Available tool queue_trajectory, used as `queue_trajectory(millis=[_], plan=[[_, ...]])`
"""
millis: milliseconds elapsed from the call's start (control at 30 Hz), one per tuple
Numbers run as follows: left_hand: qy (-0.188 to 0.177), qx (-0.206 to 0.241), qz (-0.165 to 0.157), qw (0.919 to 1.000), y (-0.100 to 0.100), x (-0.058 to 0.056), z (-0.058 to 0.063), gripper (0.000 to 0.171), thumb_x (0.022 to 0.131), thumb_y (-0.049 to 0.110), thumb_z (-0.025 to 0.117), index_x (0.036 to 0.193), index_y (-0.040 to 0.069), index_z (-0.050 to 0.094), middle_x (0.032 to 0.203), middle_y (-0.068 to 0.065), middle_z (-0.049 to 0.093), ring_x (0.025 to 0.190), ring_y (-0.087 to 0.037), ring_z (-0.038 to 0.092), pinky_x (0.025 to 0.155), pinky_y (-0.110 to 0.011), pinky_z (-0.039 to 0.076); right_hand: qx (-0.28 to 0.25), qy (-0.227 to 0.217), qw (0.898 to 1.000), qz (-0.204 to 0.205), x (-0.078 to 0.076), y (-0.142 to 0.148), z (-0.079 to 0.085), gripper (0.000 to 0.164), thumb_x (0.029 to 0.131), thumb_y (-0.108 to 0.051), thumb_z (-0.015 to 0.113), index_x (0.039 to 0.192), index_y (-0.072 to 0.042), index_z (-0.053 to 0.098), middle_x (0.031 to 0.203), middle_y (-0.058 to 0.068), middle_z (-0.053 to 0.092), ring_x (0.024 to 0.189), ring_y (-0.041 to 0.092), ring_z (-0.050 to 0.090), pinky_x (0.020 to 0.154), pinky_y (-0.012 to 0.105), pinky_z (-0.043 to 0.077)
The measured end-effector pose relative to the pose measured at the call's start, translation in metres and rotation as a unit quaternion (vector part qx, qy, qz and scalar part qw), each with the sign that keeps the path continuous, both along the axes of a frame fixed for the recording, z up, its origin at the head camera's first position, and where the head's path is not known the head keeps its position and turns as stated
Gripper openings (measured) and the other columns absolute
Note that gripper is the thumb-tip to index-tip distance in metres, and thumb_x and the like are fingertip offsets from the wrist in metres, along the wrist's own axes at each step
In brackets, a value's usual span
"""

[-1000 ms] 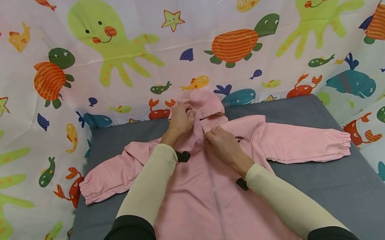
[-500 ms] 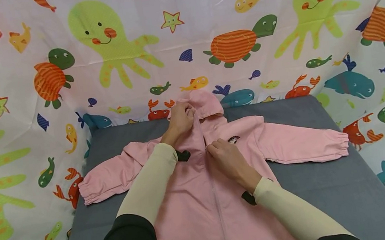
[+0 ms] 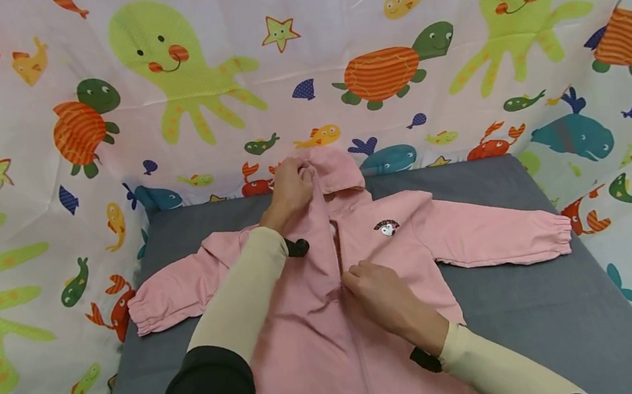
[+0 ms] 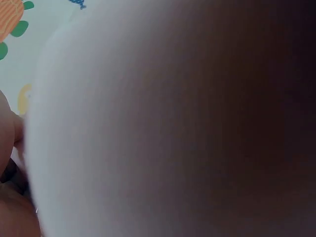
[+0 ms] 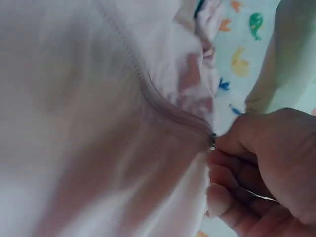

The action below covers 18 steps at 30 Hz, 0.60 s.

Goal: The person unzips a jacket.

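A pink hooded jacket [image 3: 309, 371] lies front up with both sleeves spread. Near the base of the hood [image 3: 342, 170], my left hand [image 3: 292, 190] pinches the front edge beside the collar. My right hand [image 3: 383, 298] is lower, at mid-chest, pinching the zipper slider [image 5: 212, 142] between thumb and fingers. Above that hand the zipper [image 3: 337, 247] is parted; below it the teeth run joined to the hem. A blurred pale surface fills most of the left wrist view, hiding the left fingertips' work.
The jacket rests on a grey padded surface [image 3: 523, 309]. A white curtain [image 3: 298, 59] printed with sea animals stands behind and along both sides. A small dog badge [image 3: 387, 228] sits on the jacket's chest.
My right hand has moved down the front with the slider, and the zipper has opened from the collar to mid-chest. My left hand stays by the hood, shifting slightly left.
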<state>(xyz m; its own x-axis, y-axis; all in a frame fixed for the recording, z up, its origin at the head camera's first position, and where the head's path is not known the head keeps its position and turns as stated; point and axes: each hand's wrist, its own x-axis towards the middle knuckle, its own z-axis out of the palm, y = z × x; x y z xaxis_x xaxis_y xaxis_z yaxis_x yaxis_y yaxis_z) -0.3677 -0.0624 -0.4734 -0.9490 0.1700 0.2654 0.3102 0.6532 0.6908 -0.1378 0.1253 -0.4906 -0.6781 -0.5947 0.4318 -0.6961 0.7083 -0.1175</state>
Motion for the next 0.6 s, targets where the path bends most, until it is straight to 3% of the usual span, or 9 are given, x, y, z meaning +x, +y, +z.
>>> queue_trajectory(millis=[133,233,367,467,533,600], plan=[[0.002,-0.001,0.009,1.0,0.0,-0.005,0.006,0.025,0.108,0.015,0.061,0.114,-0.002,0.079,0.112,-0.021,0.072,0.108,-0.038,0.07,0.099,-0.05,0.057,0.048,-0.018,0.997,0.051,0.02,0.003,0.007,0.031,0.084,-0.001,0.084,0.074,-0.016,0.06,0.069,-0.003,0.057,0.067,0.017,0.061,0.059,0.031,0.052],[-0.004,-0.003,0.027,0.9996,-0.002,-0.009,0.01,0.026,0.109,0.016,0.062,0.117,-0.001,0.079,0.114,-0.02,0.072,0.109,-0.035,0.069,0.098,-0.048,0.058,0.087,-0.047,0.989,0.11,0.035,0.003,0.012,0.031,0.085,-0.008,0.084,0.07,-0.019,0.059,0.067,-0.007,0.055,0.064,0.014,0.06,0.058,0.029,0.051],[-0.008,0.012,0.051,0.9986,-0.007,-0.016,0.018,0.024,0.109,0.016,0.062,0.118,-0.002,0.076,0.115,-0.02,0.072,0.109,-0.034,0.069,0.099,-0.048,0.059,0.104,-0.106,0.968,0.2,0.054,0.001,0.017,0.035,0.088,-0.015,0.082,0.067,-0.024,0.055,0.063,-0.012,0.054,0.061,0.006,0.059,0.058,0.022,0.048],[-0.007,0.024,0.06,0.9979,-0.012,-0.021,0.024,0.023,0.11,0.015,0.061,0.117,-0.002,0.074,0.116,-0.02,0.071,0.11,-0.034,0.068,0.1,-0.048,0.059,0.101,-0.153,0.944,0.273,0.068,-0.003,0.018,0.036,0.089,-0.016,0.081,0.066,-0.026,0.055,0.061,-0.017,0.052,0.058,-0.004,0.049,0.059,0.013,0.042],[-0.009,0.026,0.059,0.9979,-0.016,-0.024,0.028,0.023,0.111,0.016,0.06,0.117,-0.001,0.074,0.118,-0.019,0.07,0.113,-0.034,0.067,0.102,-0.047,0.059,0.104,-0.165,0.934,0.299,0.077,-0.005,0.016,0.035,0.088,-0.018,0.082,0.066,-0.029,0.058,0.06,-0.021,0.051,0.057,-0.008,0.044,0.059,0.011,0.039],[-0.01,0.026,0.058,0.998,-0.019,-0.025,0.031,0.023,0.112,0.017,0.059,0.116,0.0,0.074,0.119,-0.018,0.07,0.115,-0.033,0.067,0.104,-0.047,0.059,0.113,-0.16,0.93,0.31,0.085,-0.006,0.015,0.031,0.087,-0.02,0.084,0.068,-0.03,0.062,0.061,-0.022,0.051,0.057,-0.009,0.043,0.059,0.011,0.04]])
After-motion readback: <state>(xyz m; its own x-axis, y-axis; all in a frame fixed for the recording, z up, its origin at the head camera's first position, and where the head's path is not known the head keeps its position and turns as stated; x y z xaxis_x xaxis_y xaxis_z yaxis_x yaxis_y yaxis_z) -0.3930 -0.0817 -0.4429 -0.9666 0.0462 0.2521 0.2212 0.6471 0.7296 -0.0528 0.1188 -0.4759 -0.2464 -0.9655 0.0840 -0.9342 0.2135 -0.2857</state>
